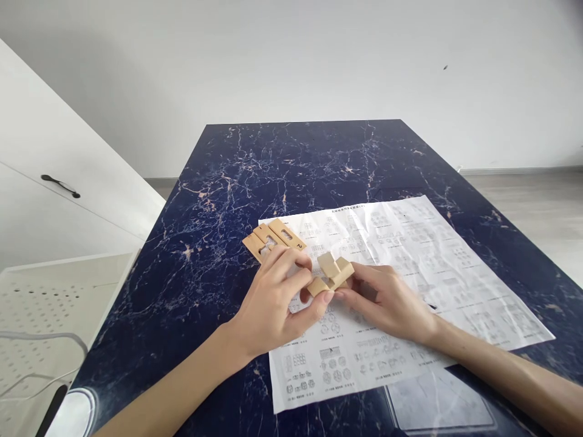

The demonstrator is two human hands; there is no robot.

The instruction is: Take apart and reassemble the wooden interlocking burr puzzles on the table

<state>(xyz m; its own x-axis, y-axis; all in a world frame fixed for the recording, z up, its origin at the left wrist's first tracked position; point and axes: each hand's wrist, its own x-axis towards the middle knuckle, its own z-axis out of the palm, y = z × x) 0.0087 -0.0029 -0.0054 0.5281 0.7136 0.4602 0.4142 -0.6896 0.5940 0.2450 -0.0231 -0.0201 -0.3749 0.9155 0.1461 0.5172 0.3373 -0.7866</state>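
Note:
Several pale wooden puzzle blocks (334,273), fitted together at angles, are held up between my two hands over a printed sheet. My left hand (285,297) pinches the left side, its thumb along the lower edge. On the right, my right hand (385,297) grips the other end with thumb and fingers. Just beyond my left hand lie flat wooden pieces (282,235) with slots cut in them, one marked with a 2; my fingers partly cover them. Below spreads the creased white instruction sheet (410,243), printed with small diagrams of pieces.
The table (291,164) has a dark blue marbled top and ends near a white wall. At the lower right, a clear flat plastic case (439,403) lies partly under the sheet. A white cabinet (68,158) and a perforated white surface with cables (40,334) stand to the left.

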